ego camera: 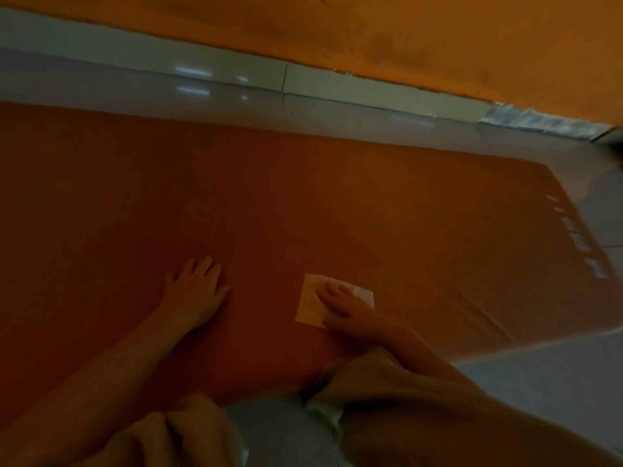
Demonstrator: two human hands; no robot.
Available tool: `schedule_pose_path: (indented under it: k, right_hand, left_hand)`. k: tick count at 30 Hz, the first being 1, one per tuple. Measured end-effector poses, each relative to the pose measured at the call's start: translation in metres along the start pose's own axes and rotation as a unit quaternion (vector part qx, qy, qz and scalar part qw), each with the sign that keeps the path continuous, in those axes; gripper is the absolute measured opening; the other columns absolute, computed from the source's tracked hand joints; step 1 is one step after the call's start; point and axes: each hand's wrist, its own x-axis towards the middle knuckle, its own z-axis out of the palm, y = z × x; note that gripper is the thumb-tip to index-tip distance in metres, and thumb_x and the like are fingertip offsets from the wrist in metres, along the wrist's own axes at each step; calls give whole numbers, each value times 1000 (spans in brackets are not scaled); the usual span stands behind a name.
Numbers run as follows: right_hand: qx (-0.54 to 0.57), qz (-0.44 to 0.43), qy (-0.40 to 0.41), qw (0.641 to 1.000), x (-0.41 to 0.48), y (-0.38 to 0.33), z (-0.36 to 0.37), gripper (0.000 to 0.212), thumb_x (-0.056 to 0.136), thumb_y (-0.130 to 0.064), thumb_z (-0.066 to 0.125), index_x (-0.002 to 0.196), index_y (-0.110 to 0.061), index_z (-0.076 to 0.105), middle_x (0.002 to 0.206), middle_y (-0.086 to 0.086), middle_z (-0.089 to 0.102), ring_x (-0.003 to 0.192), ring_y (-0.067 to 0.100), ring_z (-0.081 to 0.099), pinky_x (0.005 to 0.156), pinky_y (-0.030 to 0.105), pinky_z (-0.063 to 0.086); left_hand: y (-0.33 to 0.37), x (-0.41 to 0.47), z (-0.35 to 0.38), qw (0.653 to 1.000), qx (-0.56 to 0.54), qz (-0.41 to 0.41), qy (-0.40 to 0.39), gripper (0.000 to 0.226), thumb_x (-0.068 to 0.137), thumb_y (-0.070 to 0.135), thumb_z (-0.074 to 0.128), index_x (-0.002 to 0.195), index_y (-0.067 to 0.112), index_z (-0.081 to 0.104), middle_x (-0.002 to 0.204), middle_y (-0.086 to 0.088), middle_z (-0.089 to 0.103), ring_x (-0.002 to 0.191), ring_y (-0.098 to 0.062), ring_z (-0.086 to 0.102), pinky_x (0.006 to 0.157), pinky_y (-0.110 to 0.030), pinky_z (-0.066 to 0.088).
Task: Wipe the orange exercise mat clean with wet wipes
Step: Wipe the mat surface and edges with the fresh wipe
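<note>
We logged the orange mat [303,197] flat on the tiled floor [556,382], filling most of the view. The wet wipe [308,310], a pale folded square, lay on the mat close to its near edge, toward the right end. The right hand [340,303] rested on top of the wipe, fingers extended and pressing down, not curled round it. The left hand [195,291] was open too, palm flat on bare mat, apart from the wipe on its left, apparently bracing. We judged the step as mid-wipe. To do it well we wanted even pressure through flat fingers so the wipe would not bunch, overlapping strokes, and the left hand pinning the mat against sliding on the glossy tiles. Edges: the right end, beyond the wipe, carried pale printed lettering [580,244]. The far edge ran beside a strip of floor below the baseboard [202,72]. Room: a wide stretch of mat toward the far edge and the left. A beige garment [387,382] overlapped the near edge, and we thought it might drag over wiped patches.
</note>
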Motion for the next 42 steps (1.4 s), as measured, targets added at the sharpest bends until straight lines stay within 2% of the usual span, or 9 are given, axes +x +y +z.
schedule_pose_path:
  k: [4,7,14,20,24,27,32,37,42]
  right_hand:
    - [17,-41,-19,999,-16,20,-1,66,102,-34,41,152,-28,-2,160,-3,-12,146,19,-14,119,49,-2]
    - [38,-22,-2,999,-30,47,7,67,102,-36,40,152,-28,-3,160,-4,-11,146,19,-13,119,48,-3]
    - [-67,100,45,992,-23,99,23,76,89,-58,-7,152,-17,-11,158,11,-19,144,34,-18,117,54,0]
    - [36,-71,62,995,-59,73,24,54,103,-42,29,135,-48,-14,144,-20,-24,135,5,-28,105,29,-20]
    - [11,0,78,997,-46,100,24,67,81,-71,8,135,-45,-20,148,-13,-27,140,12,-25,109,35,-16]
    - [16,46,104,993,-24,95,21,57,102,-50,19,138,-35,-22,148,-10,-27,144,20,-21,114,39,-13]
    - [-32,-94,73,992,-29,62,24,52,103,-44,20,135,-45,-20,145,-16,-31,136,10,-33,107,30,-26]
    - [-22,-47,67,996,-35,96,15,71,71,-85,-6,131,-52,-27,143,-17,-38,136,10,-32,103,31,-24]
    - [-56,40,103,992,19,78,-8,57,105,-39,16,146,-24,-20,156,1,-23,144,28,-21,115,48,-10]
  left_hand:
    - [17,14,-3,999,-17,-27,40,61,100,50,32,148,12,28,159,-8,12,147,-29,8,118,-53,13]
    - [37,28,4,998,-26,-16,60,64,100,51,29,152,14,18,160,-7,6,148,-28,3,119,-51,9]
    - [53,28,20,991,-49,-34,119,59,102,44,29,153,14,21,161,-6,9,148,-27,3,119,-48,6]
    - [53,27,22,988,-41,1,147,57,103,39,30,152,13,23,161,-3,13,148,-20,8,120,-44,8]
    - [53,26,20,987,-36,4,157,55,103,37,31,152,12,25,160,-4,16,148,-21,11,119,-43,10]
    - [53,25,18,986,-36,21,159,54,103,35,33,151,13,26,159,-4,18,148,-21,11,119,-44,10]
    - [52,29,19,988,-46,34,145,51,103,33,32,151,17,27,160,0,18,148,-20,10,119,-43,8]
    - [52,26,16,989,-47,31,140,51,103,33,31,152,17,26,160,0,16,148,-19,8,119,-43,8]
    - [54,26,14,988,-48,36,144,50,103,31,33,151,16,29,159,-1,20,148,-20,11,119,-43,10]
